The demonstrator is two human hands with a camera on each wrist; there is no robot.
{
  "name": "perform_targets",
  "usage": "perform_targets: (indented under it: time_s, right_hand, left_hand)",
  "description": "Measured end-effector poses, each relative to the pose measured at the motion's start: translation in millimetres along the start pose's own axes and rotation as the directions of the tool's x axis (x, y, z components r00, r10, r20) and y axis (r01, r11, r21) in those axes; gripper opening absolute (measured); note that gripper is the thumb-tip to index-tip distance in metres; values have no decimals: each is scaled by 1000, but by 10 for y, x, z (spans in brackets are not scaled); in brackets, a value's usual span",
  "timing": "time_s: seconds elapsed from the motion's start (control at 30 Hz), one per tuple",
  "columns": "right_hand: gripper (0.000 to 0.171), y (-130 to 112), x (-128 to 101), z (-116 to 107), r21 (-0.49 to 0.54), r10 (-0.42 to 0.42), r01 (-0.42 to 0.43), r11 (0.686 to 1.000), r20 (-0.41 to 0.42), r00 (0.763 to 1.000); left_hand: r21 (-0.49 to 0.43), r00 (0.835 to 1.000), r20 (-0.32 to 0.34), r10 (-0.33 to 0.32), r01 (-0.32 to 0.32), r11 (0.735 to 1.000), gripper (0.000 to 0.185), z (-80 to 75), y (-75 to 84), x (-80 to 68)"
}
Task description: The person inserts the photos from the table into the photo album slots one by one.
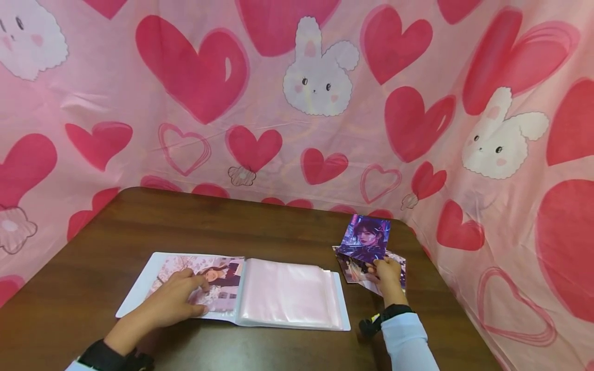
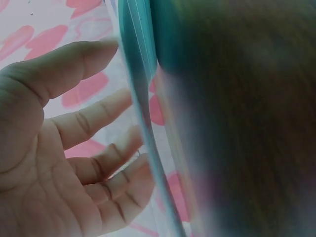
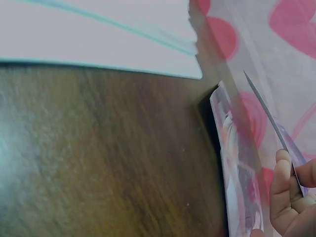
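An open photo album [image 1: 293, 293] lies on the table, a pink picture of a person among blossoms [image 1: 225, 273] in its left page and a cloudy plastic sleeve on the right. My left hand [image 1: 174, 299] rests on the left page with loosely bent fingers; the left wrist view shows their tips touching the album's surface [image 2: 140, 98]. At the right, my right hand [image 1: 389, 275] pinches the lower edge of a purple picture card [image 1: 365, 234]. In the right wrist view this card [image 3: 269, 116] stands tilted between thumb and fingers. Below it lie other picture cards [image 1: 350, 270], partly hidden.
The brown wooden table [image 1: 223, 219] runs back to a pink cloth backdrop [image 1: 274, 113] with hearts and rabbits, which also hangs close along the right side. Dark bands [image 1: 394, 312] circle both wrists.
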State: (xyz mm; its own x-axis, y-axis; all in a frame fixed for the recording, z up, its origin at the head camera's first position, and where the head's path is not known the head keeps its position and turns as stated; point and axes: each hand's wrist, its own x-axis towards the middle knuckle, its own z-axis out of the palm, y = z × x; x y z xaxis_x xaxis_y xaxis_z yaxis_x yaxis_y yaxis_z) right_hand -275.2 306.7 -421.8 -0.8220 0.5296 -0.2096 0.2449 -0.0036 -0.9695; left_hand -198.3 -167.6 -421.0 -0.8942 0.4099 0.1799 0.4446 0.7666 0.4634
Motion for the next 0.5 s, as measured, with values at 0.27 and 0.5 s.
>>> perform_targets:
  time_s: [0.27,0.5]
  right_hand:
    - [51,-42,-186,-75,58,-4,-2,998,115,993]
    - [20,-103,-395,48,17,-73,71,997,188,979]
  left_hand:
    - [-14,993,-60,104,-105,994,27,15,27,4]
    - [-50,977,-100,188,-194,980,25,-2,45,55]
